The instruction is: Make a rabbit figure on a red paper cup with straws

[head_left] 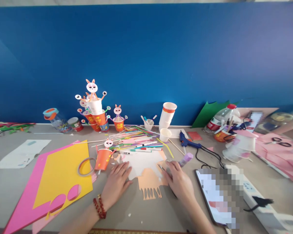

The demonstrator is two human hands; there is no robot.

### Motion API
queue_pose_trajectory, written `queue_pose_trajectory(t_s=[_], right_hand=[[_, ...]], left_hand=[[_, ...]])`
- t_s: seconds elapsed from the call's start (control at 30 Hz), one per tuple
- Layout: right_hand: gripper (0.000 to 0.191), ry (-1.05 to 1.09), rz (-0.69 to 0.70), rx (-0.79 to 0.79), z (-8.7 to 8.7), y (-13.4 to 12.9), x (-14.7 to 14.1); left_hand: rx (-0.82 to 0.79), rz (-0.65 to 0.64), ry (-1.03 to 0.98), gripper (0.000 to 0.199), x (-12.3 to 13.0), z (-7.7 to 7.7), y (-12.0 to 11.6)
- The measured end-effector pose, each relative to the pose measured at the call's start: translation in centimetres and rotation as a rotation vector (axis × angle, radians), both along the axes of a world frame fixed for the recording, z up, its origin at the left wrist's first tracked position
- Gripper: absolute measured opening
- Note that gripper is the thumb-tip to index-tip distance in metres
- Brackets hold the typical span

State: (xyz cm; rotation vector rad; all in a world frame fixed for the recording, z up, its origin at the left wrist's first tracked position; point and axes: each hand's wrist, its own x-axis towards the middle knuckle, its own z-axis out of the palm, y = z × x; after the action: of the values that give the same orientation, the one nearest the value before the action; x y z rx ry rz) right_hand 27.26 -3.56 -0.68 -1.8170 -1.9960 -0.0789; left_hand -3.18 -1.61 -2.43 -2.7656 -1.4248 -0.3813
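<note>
My left hand [118, 182] lies flat on the grey table, fingers stretched out beside a white sheet of paper [134, 162]. My right hand [180, 180] is curled over a slim tool with a silver pointed tip [161, 167]. A dark end shows below the palm; the rest is hidden. Between the hands is a piece of peach paper [148, 182] with a row of pointed slits along its near edge, partly over the white sheet. Just beyond the left hand, an orange paper cup [104, 159] with a rabbit face leans beside a tape roll [79, 167].
Yellow card [65, 169] on pink card lies left. Behind are rabbit cups [99, 118], loose sticks and pens [136, 138], and stacked white cups [167, 117]. A blue glue gun [190, 143], purple glue stick [185, 160], phone [213, 198] and power strip [258, 208] are right.
</note>
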Motion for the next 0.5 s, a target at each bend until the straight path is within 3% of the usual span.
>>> queue_pose_trajectory(t_s=[0.2, 0.33, 0.5], right_hand=[[0.021, 0.041, 0.231, -0.054, 0.1, -1.2, -2.6], [0.018, 0.095, 0.186, 0.019, -0.2, -1.7, -2.2], [0.018, 0.107, 0.166, 0.091, -0.6, -2.3, -0.8]], left_hand=[[-0.017, -0.049, -0.032, 0.021, 1.0, 1.9, 0.6], [-0.076, -0.142, -0.125, 0.020, 0.8, 2.6, 1.3], [-0.013, -0.227, -0.198, 0.023, -1.2, 1.5, 1.3]])
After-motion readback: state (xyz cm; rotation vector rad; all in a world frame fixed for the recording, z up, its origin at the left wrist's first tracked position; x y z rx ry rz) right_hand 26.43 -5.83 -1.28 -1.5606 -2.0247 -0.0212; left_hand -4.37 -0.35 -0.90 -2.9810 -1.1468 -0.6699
